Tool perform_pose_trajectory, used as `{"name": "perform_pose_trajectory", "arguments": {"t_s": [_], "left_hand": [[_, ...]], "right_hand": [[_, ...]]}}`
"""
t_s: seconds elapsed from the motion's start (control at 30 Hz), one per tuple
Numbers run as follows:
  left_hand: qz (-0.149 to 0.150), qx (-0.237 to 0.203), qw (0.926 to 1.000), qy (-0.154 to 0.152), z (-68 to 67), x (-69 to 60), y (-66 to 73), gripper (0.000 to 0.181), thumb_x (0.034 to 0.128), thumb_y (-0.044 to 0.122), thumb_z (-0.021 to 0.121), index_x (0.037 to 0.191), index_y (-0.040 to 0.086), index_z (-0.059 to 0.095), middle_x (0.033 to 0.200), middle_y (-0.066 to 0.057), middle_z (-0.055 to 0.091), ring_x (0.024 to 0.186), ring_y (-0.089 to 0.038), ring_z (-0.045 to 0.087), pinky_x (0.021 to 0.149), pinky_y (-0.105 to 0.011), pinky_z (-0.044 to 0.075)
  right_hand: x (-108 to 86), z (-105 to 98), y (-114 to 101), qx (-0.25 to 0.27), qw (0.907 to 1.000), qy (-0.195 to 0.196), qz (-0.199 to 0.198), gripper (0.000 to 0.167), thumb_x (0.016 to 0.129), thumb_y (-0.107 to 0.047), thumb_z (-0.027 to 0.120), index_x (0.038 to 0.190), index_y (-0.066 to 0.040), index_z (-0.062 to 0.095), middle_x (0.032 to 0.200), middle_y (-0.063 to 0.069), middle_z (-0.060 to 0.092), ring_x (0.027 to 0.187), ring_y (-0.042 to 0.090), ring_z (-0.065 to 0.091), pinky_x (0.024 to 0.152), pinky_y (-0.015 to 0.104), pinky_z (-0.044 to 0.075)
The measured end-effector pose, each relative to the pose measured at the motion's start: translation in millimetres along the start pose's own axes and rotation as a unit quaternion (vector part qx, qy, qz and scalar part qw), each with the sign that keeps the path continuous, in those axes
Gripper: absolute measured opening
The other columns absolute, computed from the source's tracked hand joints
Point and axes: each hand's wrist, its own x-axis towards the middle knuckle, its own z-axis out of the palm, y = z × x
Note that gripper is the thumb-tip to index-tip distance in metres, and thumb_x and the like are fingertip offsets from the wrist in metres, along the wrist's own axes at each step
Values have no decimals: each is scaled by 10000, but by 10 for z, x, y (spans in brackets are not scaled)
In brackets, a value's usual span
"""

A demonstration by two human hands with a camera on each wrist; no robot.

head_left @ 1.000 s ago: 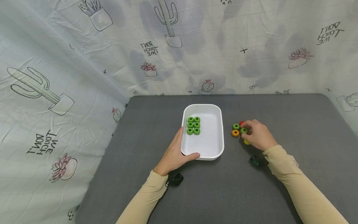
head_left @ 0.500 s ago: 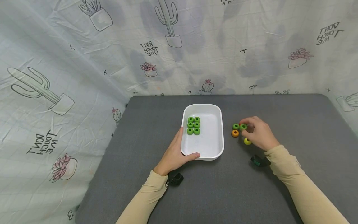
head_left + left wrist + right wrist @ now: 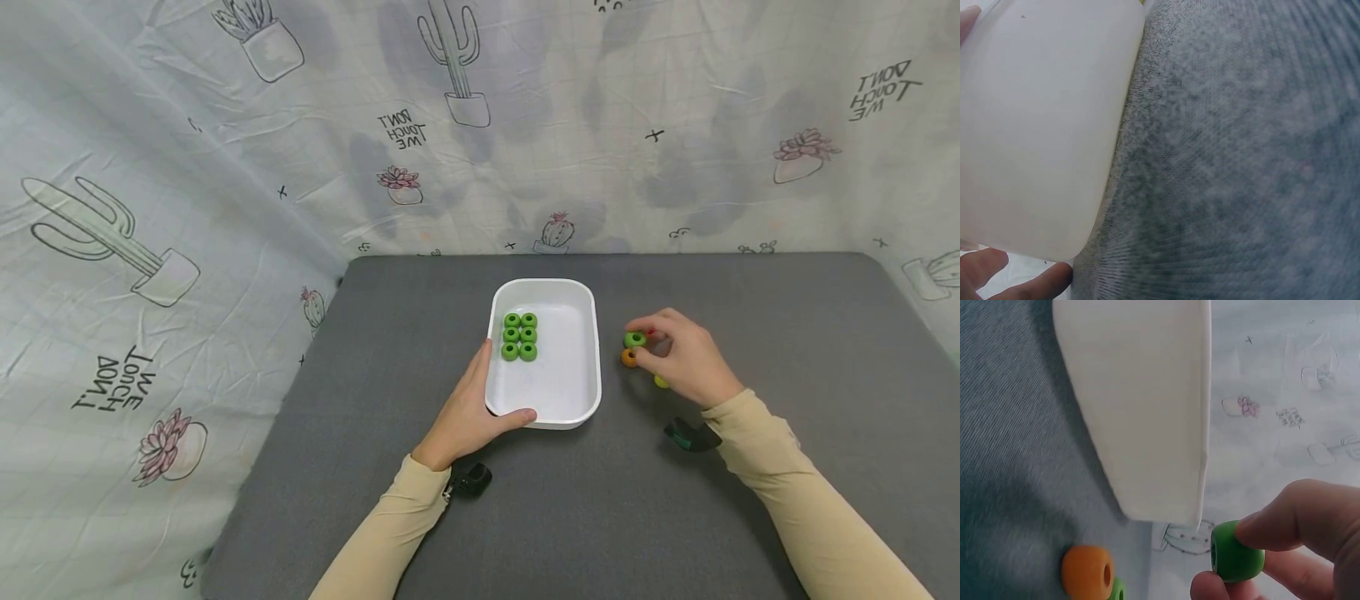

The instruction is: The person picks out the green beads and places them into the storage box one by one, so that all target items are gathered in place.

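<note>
A white rectangular tray (image 3: 558,392) holds several green beads (image 3: 519,336) in two columns on its left side. My left hand (image 3: 468,412) grips the tray's near left corner, thumb over the front rim and fingers along the left wall. In the left wrist view, fingertips (image 3: 1041,284) touch the tray's outer wall (image 3: 1041,125). Right of the tray, my right hand (image 3: 686,358) pinches a green bead (image 3: 1235,553) between thumb and fingers, lifted off the table. An orange bead (image 3: 1087,573) and another green bead (image 3: 1117,589), partly cut off, lie below it.
A yellow bead (image 3: 662,382) and a red bead (image 3: 650,332) sit partly hidden by the right hand on the grey table (image 3: 570,517). A white cactus-print cloth (image 3: 525,167) hangs behind the table and along its left side.
My right hand has raised a green bead from the cluster and carried it left, over the other green bead. The left hand and the tray have not moved.
</note>
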Motion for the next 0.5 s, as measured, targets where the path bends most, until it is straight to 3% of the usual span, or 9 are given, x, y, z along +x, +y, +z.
{"name": "perform_pose_trajectory", "arguments": {"t_s": [0.3,0.5], "left_hand": [[72,23,10000,33,1,7,-5,1299,796,687,800,1692,221,-17,1758,45,62,1598,-194,194,1212,-546,330],[100,54,9999,40,11,9,-20,1282,806,697,784,1690,235,-21,1762,28,64,1600,-182,183,1219,-533,324]], "right_hand": [[74,97,-173,281,9996,-91,-23,267,895,-26,748,1160,-57,761,1000,58,661,824,164,637,690,279,515],[151,176,-304,333,9989,-292,-179,270,911,-30,754,1178,-66,755,1011,47,659,818,174,627,656,272,489]]}}
